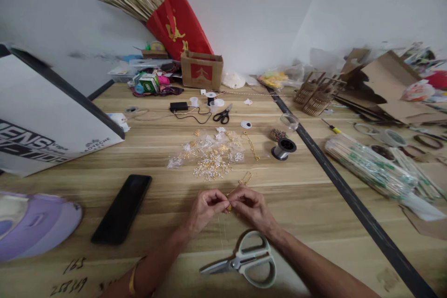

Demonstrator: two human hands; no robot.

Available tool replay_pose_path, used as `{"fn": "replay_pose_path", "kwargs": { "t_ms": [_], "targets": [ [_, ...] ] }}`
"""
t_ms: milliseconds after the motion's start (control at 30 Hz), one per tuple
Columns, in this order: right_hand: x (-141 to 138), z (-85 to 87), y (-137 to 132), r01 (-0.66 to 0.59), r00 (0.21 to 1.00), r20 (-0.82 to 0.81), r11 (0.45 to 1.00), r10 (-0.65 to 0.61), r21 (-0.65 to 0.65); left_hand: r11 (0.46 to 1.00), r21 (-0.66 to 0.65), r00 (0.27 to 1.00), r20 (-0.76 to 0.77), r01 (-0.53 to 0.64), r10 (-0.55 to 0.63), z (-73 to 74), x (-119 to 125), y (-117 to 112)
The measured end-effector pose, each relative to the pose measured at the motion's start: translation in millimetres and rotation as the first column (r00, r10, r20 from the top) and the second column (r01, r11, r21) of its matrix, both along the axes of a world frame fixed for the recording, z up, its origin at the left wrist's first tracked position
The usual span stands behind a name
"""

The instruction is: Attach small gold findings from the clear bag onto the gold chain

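Gold piece sat over the tabletop between left hand and right hand — both pinching it, thumb to forefinger. I judged it underway, unfinished — couldn't tell what was already fastened; loose beads lay piled beyond, scissors close by.

The tabletop looks like smooth, grained wood. Glossy beads glint gold and clear; right of them, a chain looks gilt metal. Nearer than the beads, a small golden piece shines metallically, and large scissors pair smooth plastic handles with metal blades.
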State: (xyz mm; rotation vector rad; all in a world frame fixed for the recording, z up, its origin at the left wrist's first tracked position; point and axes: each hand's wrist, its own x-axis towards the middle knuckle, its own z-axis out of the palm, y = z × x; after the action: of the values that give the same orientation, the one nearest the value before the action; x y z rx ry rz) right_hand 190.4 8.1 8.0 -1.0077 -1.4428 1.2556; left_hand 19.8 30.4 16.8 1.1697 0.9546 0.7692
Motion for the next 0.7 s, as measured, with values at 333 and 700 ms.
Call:
{"fn": "replay_pose_path", "kwargs": {
  "t_ms": [333,700],
  "targets": [
    [1.9,1.5,-2.5,0.024,0.985,0.171,0.998,-0.013,-0.061,0.991,0.130,0.992,-0.110,-0.039,0.053,-1.9,-0.5,0.1],
    [6.4,1.9,-1.2,-0.166,0.968,0.187,0.986,0.168,-0.027,0.972,0.234,0.978,-0.206,0.035,0.015,-5.9,-0.4,-1.9]
  ]
}}
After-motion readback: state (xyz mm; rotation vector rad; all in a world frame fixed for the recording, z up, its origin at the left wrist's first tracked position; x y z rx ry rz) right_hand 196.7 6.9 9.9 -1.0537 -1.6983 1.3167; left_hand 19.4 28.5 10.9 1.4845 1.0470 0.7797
